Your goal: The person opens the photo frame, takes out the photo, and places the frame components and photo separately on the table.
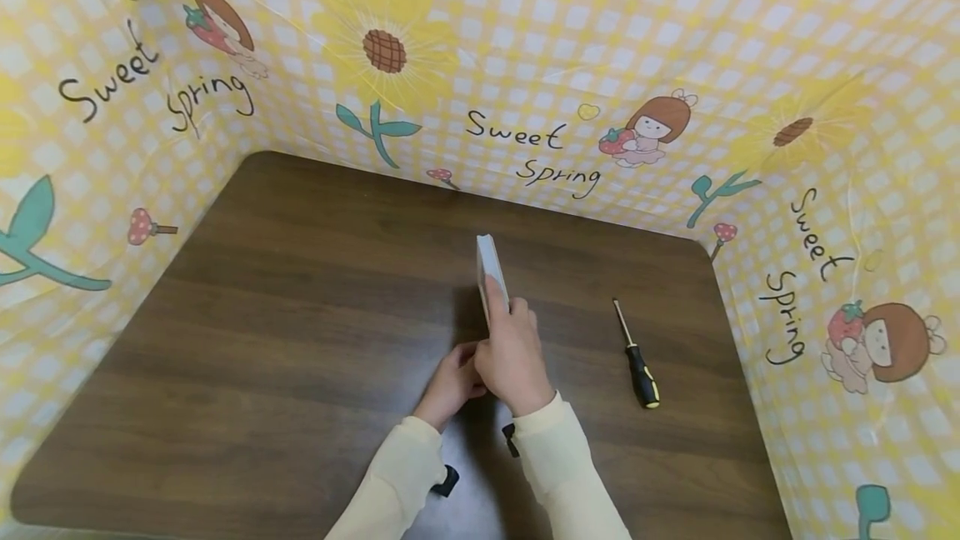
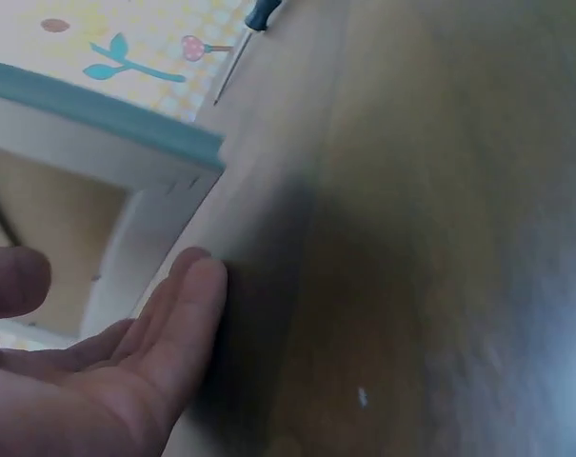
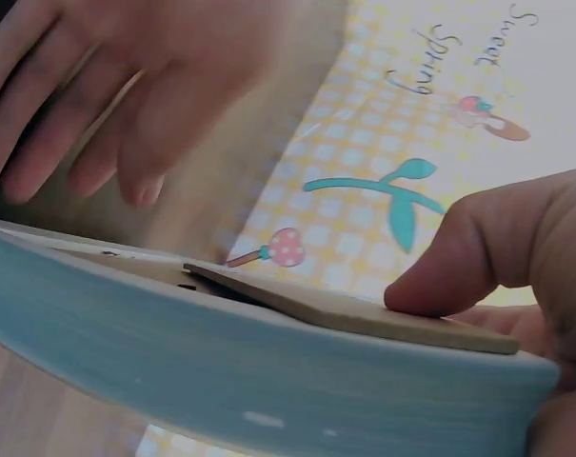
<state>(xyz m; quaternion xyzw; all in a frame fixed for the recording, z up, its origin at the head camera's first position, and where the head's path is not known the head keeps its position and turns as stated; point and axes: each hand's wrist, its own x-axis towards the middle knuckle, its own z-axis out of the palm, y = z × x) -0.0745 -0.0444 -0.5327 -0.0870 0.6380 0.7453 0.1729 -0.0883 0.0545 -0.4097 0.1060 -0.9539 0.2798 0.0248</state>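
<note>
Right hand point(image 1: 513, 357): grips frame point(image 3: 249, 376) between thumb and fingers, backing board point(image 3: 354, 318) askew under thumb | left hand point(image 1: 454, 382): fingers loose, empty, beside frame | advised: steady frame, support board's free end

The table point(image 1: 285, 315) is spreading before the person, with a backdrop point(image 1: 517, 57) rising behind it and along its left and right sides. Near the middle, a frame point(image 1: 491, 261) is standing on edge over the tabletop, its back facing left. The right hand point(image 1: 513, 357) is gripping its nearer end, and a flat board point(image 3: 364, 322) is lying against the frame's back, beneath that hand's thumb. The left hand point(image 1: 452, 386) is sitting just left of the right. Well apart to the right, a screwdriver point(image 1: 641, 373) is lying on the table, its tip pointing toward the far edge, its handle resting nearer.
</note>
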